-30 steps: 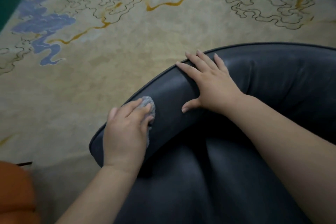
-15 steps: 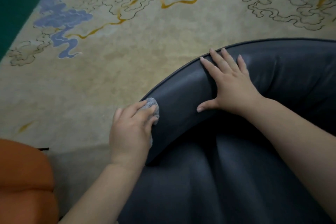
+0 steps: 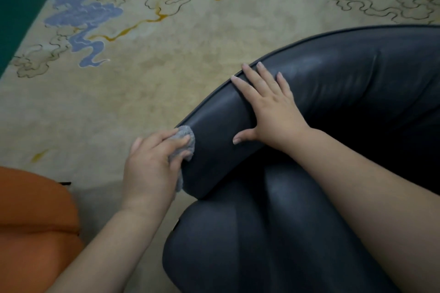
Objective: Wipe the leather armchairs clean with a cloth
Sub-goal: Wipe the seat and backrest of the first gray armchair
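The left hand (image 3: 152,169) and its grey cloth (image 3: 183,143) have slid down toward the lower end of the dark armchair's (image 3: 333,107) curved arm; a second ago more of that arm showed below the hand. The whole scene has shifted rightward in the frame, and more of the orange seat (image 3: 33,226) now fills the lower left corner.
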Demonstrator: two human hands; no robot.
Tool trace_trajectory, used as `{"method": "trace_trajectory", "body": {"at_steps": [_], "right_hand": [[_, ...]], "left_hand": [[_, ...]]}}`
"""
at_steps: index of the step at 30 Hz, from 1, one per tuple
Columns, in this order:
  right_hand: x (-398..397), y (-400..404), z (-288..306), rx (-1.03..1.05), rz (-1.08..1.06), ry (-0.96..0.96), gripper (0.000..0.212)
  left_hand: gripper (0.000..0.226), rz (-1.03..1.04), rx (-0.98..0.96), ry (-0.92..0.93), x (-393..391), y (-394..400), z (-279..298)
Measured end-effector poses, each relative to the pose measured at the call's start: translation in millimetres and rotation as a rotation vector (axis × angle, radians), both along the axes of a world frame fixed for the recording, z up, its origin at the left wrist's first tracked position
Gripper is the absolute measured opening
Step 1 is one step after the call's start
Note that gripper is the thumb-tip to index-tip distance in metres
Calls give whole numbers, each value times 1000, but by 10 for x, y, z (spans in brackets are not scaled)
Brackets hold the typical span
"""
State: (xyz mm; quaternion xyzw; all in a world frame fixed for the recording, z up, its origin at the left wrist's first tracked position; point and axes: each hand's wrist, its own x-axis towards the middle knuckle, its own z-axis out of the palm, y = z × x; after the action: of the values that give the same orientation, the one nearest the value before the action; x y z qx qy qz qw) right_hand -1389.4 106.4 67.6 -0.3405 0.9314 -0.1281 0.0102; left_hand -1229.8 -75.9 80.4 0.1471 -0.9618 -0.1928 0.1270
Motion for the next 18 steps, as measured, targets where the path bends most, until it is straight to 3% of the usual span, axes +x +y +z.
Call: {"method": "trace_trajectory", "body": {"at_steps": [5, 12, 15, 18], "right_hand": [[-7, 7, -30, -14, -17, 7, 125], [3, 15, -36, -23, -18, 12, 125], [9, 16, -41, -23, -18, 10, 125], [17, 22, -41, -33, -27, 7, 124]], "left_hand": [[26, -24, 18, 94, -317, 179, 86], [27, 29, -47, 4, 614, 174, -183], [26, -32, -62, 79, 427, 180, -139], [26, 47, 6, 162, 144, 202, -117]]}}
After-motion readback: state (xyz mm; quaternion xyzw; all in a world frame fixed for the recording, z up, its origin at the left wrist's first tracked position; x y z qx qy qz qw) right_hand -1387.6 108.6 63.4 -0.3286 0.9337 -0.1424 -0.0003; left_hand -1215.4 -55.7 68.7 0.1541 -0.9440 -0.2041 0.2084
